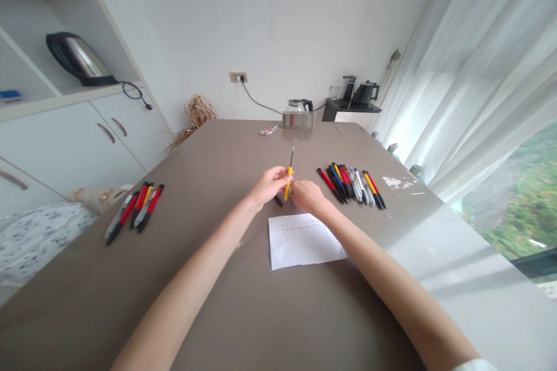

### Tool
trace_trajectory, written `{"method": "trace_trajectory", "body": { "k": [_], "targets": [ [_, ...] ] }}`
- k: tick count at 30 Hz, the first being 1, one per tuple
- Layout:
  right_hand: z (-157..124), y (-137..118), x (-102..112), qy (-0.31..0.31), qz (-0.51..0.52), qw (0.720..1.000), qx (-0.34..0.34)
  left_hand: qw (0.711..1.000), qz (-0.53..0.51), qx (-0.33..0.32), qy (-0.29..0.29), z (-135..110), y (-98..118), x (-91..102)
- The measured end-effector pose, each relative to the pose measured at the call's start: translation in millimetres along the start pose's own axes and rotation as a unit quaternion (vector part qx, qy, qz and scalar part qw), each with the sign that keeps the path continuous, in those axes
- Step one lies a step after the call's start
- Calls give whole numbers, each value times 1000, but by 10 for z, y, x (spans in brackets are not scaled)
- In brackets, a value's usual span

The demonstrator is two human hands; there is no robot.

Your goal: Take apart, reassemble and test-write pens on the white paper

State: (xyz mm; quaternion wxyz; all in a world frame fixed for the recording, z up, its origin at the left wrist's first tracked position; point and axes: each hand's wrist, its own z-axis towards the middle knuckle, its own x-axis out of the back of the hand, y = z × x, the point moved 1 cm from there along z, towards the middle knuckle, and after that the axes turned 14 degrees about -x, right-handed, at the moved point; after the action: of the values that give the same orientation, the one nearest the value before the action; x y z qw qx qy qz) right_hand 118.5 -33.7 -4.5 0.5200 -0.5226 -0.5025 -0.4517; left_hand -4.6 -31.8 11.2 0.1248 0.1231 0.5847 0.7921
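Observation:
Both hands meet over the middle of the brown table (217, 301). My left hand (270, 182) pinches the yellow barrel of a pen (288, 178) whose thin dark refill sticks up and away from me. My right hand (307, 195) is closed at the pen's lower end, where a small black piece shows between the hands. A white sheet of paper (302, 240) with faint writing lies just in front of the hands.
Several red, black, yellow and blue pens (351, 184) lie in a row to the right, a smaller group of pens (136, 211) to the left. A kettle (299, 112) stands at the table's far edge. Cabinets and shelves line the left, curtains the right.

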Motion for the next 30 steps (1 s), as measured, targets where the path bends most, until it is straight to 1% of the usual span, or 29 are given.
{"method": "trace_trajectory", "body": {
  "k": [3, 7, 13, 16, 19, 21, 23, 24, 26, 30],
  "targets": [
    [-4, 9, 4, 1, -5, 1000, 11, 1000, 0, -1, -1, 4, -11, 0],
    [18, 66, 53, 15, 16, 1000, -6, 1000, -1, 2, 2, 6, -10, -6],
    [94, 215, 157, 67, 84, 993, -42, 1000, 9, 15, 0, -1, 18, -32],
    [133, 302, 221, 98, 145, 983, -50, 1000, 9, 24, 0, 0, -2, -46],
    [157, 391, 309, 159, 250, 953, -59, 1000, 4, 27, -10, 0, -41, -62],
    [159, 438, 372, 205, 320, 922, -65, 999, 3, 25, -21, -4, -59, -73],
    [150, 464, 425, 238, 383, 891, -60, 999, 13, 27, -31, -13, -64, -84],
    [144, 468, 446, 245, 411, 876, -53, 999, 20, 30, -38, -18, -62, -89],
    [134, 464, 471, 240, 462, 853, -38, 997, 35, 37, -52, -29, -54, -98],
    [127, 445, 477, 211, 523, 826, -23, 995, 50, 39, -73, -42, -46, -104]
  ]
}}
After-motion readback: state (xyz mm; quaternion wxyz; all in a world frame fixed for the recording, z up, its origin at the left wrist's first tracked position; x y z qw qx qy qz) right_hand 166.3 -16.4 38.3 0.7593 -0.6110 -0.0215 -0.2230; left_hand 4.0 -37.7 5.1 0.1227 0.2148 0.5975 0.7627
